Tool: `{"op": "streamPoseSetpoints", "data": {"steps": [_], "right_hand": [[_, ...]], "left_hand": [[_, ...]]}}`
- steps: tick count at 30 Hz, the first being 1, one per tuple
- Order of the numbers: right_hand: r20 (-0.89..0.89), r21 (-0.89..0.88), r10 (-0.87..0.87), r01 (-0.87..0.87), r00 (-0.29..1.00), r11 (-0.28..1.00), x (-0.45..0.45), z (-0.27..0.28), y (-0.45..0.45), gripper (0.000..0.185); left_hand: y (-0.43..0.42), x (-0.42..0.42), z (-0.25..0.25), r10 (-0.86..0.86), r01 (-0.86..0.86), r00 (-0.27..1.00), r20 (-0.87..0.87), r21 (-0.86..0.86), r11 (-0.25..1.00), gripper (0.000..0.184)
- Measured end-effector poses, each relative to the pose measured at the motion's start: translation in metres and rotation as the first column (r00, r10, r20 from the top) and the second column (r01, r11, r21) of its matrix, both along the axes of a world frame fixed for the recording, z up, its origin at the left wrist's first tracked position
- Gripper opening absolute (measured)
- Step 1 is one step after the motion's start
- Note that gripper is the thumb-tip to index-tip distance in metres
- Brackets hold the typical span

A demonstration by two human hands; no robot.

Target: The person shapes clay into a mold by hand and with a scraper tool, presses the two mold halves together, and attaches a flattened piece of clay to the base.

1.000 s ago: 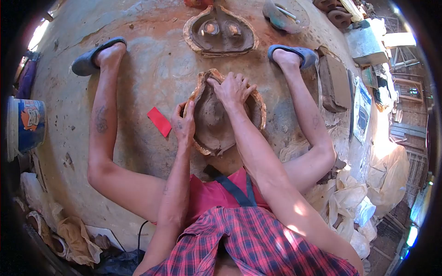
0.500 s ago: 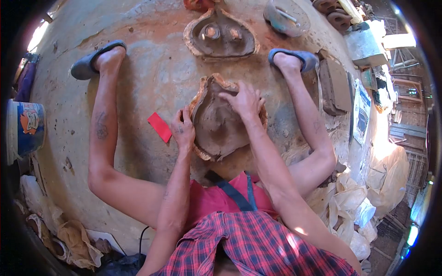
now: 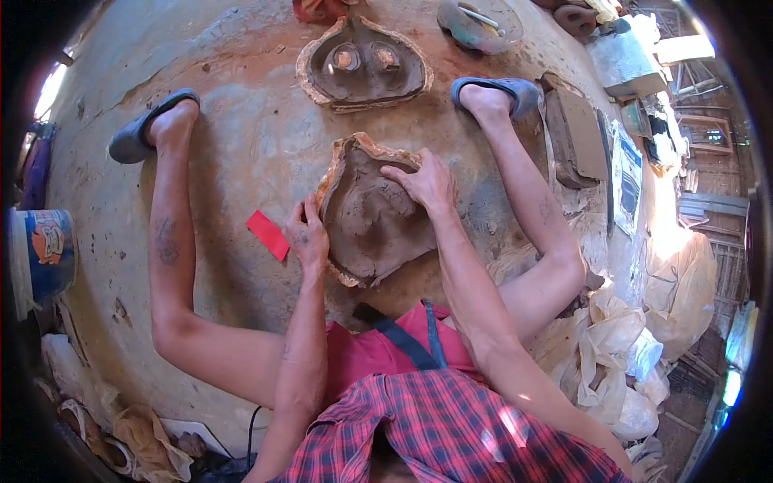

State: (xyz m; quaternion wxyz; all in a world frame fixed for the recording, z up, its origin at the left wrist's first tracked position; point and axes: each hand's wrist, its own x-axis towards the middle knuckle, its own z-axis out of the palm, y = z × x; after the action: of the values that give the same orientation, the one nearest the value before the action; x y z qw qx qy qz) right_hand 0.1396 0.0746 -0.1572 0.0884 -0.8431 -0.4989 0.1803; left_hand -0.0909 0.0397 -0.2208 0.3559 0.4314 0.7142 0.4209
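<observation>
A pointed, shield-shaped mould [image 3: 332, 175] with a rough pale rim lies on the floor between my legs. Dark wet clay [image 3: 374, 233] lines its hollow. My left hand [image 3: 308, 237] is closed on the left rim, fingertips at the edge. At the upper right, my right hand [image 3: 431, 183] grips the rim: its thumb reaches inside onto the clay while the fingers wrap over the outer side, partly hidden. A red rectangular piece [image 3: 266, 234] lies just left of my left hand.
Farther ahead sits a similar clay-lined mould [image 3: 304, 68] with two round raised parts. Beyond it to the right is a shallow bowl [image 3: 503, 32] holding a stick. A clay slab [image 3: 573, 137] lies by my right foot; a bucket [image 3: 50, 253] stands left. Crumpled plastic [image 3: 608, 346] lies right.
The camera view has shifted, so the floor objects sit farther left. My right thumb has moved slightly rightward along the inside of the mould. My left hand keeps its hold on the left rim.
</observation>
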Motion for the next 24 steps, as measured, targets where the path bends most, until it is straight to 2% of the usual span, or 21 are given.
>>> {"op": "streamPoseSetpoints", "data": {"steps": [1, 3, 5, 8, 12, 15, 17, 20, 22, 24], "right_hand": [[-0.004, -0.004, -0.004, 0.004, 1.000, 1.000, 0.005, -0.001, -0.001, 0.081], [-0.164, -0.011, -0.071, 0.070, 0.984, 0.997, 0.015, -0.006, -0.010, 0.082], [-0.153, -0.007, -0.088, 0.088, 0.984, 0.996, 0.010, 0.004, -0.009, 0.083], [-0.017, -0.108, -0.126, 0.123, 0.992, 0.986, 0.007, 0.016, -0.013, 0.086], [-0.065, -0.064, -0.272, 0.268, 0.960, 0.961, 0.006, 0.012, -0.030, 0.085], [-0.011, -0.022, -0.267, 0.267, 0.964, 0.964, 0.001, 0.016, -0.031, 0.085], [-0.029, 0.004, -0.272, 0.272, 0.962, 0.962, 0.005, 0.011, -0.037, 0.084], [-0.097, 0.016, -0.360, 0.363, 0.928, 0.931, 0.010, -0.004, -0.057, 0.079], [-0.078, -0.004, -0.392, 0.393, 0.917, 0.919, 0.004, -0.001, -0.058, 0.078], [-0.069, -0.001, -0.432, 0.433, 0.899, 0.901, 0.000, 0.007, -0.055, 0.076]], "left_hand": [[-0.001, -0.001, 0.001, -0.010, 0.010, 1.000, -0.026, 0.025, 1.000, 0.039], [-0.003, -0.001, -0.001, 0.000, 0.000, 1.000, -0.014, 0.005, 1.000, 0.039], [-0.006, 0.002, 0.001, 0.013, -0.013, 1.000, 0.011, 0.006, 1.000, 0.039], [0.001, 0.001, 0.002, -0.009, 0.009, 0.999, -0.033, 0.012, 1.000, 0.039], [-0.009, -0.006, 0.000, -0.032, 0.029, 0.999, -0.032, -0.085, 0.996, 0.038], [-0.008, -0.003, -0.009, -0.025, 0.024, 0.999, -0.028, -0.042, 0.999, 0.038], [-0.001, 0.002, -0.004, -0.008, 0.008, 1.000, -0.016, 0.002, 1.000, 0.039], [-0.011, -0.004, -0.005, -0.023, 0.020, 0.995, -0.097, -0.032, 0.999, 0.040], [-0.007, -0.003, -0.006, -0.035, 0.033, 0.999, -0.025, -0.076, 0.997, 0.041], [-0.007, -0.001, -0.009, -0.016, 0.015, 1.000, -0.023, -0.038, 0.999, 0.041]]}}
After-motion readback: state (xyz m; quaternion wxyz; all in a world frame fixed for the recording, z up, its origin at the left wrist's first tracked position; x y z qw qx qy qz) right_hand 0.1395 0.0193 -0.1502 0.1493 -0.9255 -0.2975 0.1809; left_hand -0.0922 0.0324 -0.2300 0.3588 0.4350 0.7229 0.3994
